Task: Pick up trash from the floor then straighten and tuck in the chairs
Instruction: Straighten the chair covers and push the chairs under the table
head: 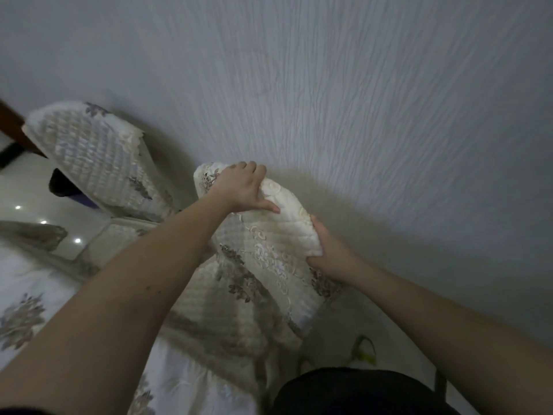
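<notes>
Head view, single frame. Both hands were on the near chair (pixel 260 265), centre of the frame, whose back was draped in a cream quilted cover with embroidered grey-brown flowers.

Left hand (pixel 242 190): gripped the top edge of the chair back, fingers curled over the far side, thumb pressed along the near face of the cover.

Right hand (pixel 332 250): gripped the right edge of the same chair back, lower down, fingers wrapped round the padded side; fingertips hidden behind the fabric.

The chair back stood tilted, its top leaning toward the upper left, just in front of a pale textured wall (pixel 359 100) that filled the upper and right parts of the frame.

A second chair (pixel 89 154) with a matching cover stood in the left of the frame, also tilted, near the first but not touching it.

Lower left: a white floral cloth (pixel 27 310). Left edge: glossy floor (pixel 33 205) with light reflections. Bottom centre: dark clothing of the person (pixel 359 393). A yellow-green item (pixel 363 350) lay beside it; too blurred to identify.
</notes>
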A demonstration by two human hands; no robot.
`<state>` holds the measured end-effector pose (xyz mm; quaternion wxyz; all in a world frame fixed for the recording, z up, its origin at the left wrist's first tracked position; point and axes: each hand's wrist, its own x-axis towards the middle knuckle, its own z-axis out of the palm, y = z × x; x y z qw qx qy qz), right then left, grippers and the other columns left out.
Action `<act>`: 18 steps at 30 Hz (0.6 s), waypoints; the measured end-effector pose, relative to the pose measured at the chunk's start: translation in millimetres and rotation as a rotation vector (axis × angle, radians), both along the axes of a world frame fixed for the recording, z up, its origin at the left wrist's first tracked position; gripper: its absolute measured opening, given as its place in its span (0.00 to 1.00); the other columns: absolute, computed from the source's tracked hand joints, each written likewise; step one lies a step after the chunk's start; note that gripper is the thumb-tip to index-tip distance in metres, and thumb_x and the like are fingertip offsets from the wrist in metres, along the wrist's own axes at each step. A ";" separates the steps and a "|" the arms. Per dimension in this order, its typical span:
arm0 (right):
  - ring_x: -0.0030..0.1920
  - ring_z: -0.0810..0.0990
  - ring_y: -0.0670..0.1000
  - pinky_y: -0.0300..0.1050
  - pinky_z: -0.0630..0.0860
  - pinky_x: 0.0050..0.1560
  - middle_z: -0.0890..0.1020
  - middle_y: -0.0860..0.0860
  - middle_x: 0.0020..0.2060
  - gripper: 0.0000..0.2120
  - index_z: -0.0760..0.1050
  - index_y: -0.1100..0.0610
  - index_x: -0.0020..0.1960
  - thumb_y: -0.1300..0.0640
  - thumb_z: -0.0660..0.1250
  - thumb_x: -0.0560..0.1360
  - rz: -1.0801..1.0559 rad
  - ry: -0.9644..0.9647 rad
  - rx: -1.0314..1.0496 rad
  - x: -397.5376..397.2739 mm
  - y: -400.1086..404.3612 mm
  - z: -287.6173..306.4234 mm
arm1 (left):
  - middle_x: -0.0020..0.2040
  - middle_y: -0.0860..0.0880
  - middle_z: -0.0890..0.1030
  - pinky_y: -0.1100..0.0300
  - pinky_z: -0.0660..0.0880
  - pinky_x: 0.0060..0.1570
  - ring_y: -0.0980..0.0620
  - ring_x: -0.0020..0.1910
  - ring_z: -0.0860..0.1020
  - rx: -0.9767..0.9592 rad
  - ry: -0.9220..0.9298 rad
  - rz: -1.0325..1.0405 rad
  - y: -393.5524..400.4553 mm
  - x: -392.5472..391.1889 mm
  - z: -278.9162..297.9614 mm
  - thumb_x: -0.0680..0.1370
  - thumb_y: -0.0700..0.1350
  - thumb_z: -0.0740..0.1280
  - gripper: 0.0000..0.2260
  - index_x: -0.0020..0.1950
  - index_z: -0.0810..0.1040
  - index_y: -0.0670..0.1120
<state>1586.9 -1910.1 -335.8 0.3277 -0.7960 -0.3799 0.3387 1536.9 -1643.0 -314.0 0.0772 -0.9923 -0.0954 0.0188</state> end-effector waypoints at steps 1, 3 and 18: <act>0.57 0.70 0.48 0.33 0.63 0.49 0.69 0.51 0.62 0.42 0.48 0.54 0.77 0.56 0.68 0.70 0.015 -0.002 -0.010 -1.0 6.1 2.0 | 0.47 0.47 0.74 0.53 0.69 0.43 0.46 0.45 0.73 -0.003 0.006 0.019 4.2 -4.2 0.1 0.59 0.83 0.49 0.44 0.52 0.68 0.45; 0.60 0.71 0.49 0.37 0.67 0.53 0.68 0.48 0.62 0.42 0.49 0.53 0.77 0.54 0.68 0.69 0.036 0.000 -0.030 -1.1 16.5 0.3 | 0.48 0.47 0.73 0.54 0.67 0.43 0.47 0.45 0.73 -0.006 0.018 0.054 11.2 -11.9 -0.5 0.60 0.82 0.50 0.44 0.53 0.68 0.45; 0.59 0.77 0.59 0.48 0.74 0.56 0.75 0.54 0.63 0.44 0.44 0.48 0.77 0.45 0.67 0.70 0.261 -0.102 -0.122 -6.3 94.9 -4.0 | 0.54 0.45 0.75 0.52 0.70 0.47 0.45 0.52 0.74 -0.037 0.061 0.267 67.1 -68.5 -9.1 0.61 0.81 0.54 0.43 0.56 0.68 0.45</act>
